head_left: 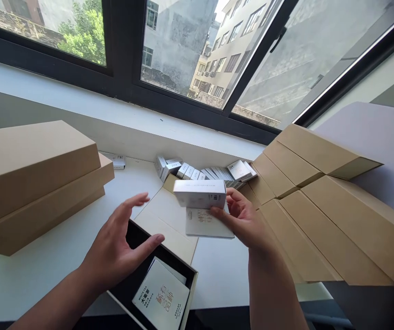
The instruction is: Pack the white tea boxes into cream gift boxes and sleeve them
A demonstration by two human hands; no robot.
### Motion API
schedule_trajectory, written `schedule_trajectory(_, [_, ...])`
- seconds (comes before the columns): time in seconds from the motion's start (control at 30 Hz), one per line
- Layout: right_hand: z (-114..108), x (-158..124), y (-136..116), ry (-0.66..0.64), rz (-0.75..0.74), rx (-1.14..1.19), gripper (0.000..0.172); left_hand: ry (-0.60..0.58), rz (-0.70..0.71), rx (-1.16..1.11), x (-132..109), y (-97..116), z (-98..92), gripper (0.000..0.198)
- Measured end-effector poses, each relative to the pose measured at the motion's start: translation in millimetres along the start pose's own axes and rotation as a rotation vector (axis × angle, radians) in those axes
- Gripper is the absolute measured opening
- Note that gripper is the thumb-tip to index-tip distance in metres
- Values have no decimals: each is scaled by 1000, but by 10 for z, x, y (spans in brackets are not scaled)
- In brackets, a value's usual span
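My right hand (248, 220) grips two small white tea boxes. The upper tea box (198, 195) stands on edge, and the lower tea box (197, 225) lies flatter beneath it, with brown print on its face. To the left, my left hand (114, 247) is open, fingers and thumb apart, with nothing in it. It hovers over an open carton with a black inside (135, 236), whose pale lid (169, 224) is folded back. Inside the carton's near end lies a white tea box (164, 293) marked "WHITE TEA", with another partly hidden below it.
Several white tea boxes (213, 173) line the wall at the back of the white table (222, 261). Brown cartons (38, 169) are stacked at left; more brown cartons (320, 220) stand at right. One white box (118, 162) lies behind the left stack. Windows rise beyond.
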State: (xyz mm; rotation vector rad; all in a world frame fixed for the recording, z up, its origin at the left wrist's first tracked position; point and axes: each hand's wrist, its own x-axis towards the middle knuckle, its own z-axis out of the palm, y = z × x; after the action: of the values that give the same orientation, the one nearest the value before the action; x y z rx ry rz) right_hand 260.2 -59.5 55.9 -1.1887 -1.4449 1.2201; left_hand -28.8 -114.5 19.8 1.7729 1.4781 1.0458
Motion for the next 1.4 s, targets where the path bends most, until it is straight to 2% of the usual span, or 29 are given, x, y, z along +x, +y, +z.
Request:
schedule_trajectory(0.07, [230, -36, -69, -181, -30, 48, 29, 75, 71, -95, 23, 19, -11, 80])
schedule_trajectory(0.13, [420, -62, -94, -323, -74, 86, 25, 15, 91, -291, 38, 2, -7, 65])
schedule_trajectory(0.2, [554, -72, -95, -400, -100, 112, 30, -49, 34, -542, 38, -43, -4, 47])
schedule_trajectory(0.27, [632, -66, -78, -386, -128, 117, 39, 10, -66, -762, 29, -89, -25, 40])
schedule_trajectory(0.33, [681, -48, -46, -285, -175, 114, 44, 177, -172, -901, 20, -109, -77, 39])
schedule_trajectory(0.4, [738, -33, -3, -176, -213, 116, 44, 271, -247, -948, 19, -87, -144, 40])
schedule_trajectory(0.47, [832, -33, 46, -101, -230, 130, 39, 226, -298, -915, 23, -29, -198, 44])
schedule_trajectory(0.53, [962, -53, 98, -55, -235, 163, 31, 119, -326, -846, 26, 36, -227, 48])
schedule_trajectory(0.63, [1178, -116, 176, 4, -193, 221, 17, 37, -333, -740, 34, 62, -247, 51])
schedule_trajectory(0.7, [1303, -177, 227, 47, -132, 230, 17, -31, -335, -667, 45, 5, -276, 51])
schedule_trajectory(0.8, [1443, -293, 284, 96, -53, 191, 24, -198, -361, -533, 55, -147, -346, 47])
schedule_trajectory(0.87, [1510, -378, 299, 59, 13, 205, 30, -272, -382, -457, 45, -245, -388, 43])
schedule_trajectory(1.0, [1597, -508, 288, -165, 182, 324, 49, -315, -392, -416, -19, -376, -419, 40])
schedule_trajectory(1.07, [1608, -531, 291, -223, 245, 292, 57, -336, -366, -407, -55, -421, -416, 43])
schedule_trajectory(1.13, [1588, -525, 309, -254, 298, 231, 54, -347, -338, -383, -86, -455, -413, 49])
schedule_trajectory(1.27, [1487, -487, 354, -343, 323, 48, 37, -328, -287, -256, -109, -457, -437, 57])
schedule_trajectory(1.33, [1432, -478, 348, -359, 294, -65, 44, -345, -257, -162, -78, -435, -474, 55])
schedule_trajectory(1.4, [1379, -476, 314, -362, 284, -125, 50, -418, -228, -91, -16, -419, -521, 53])
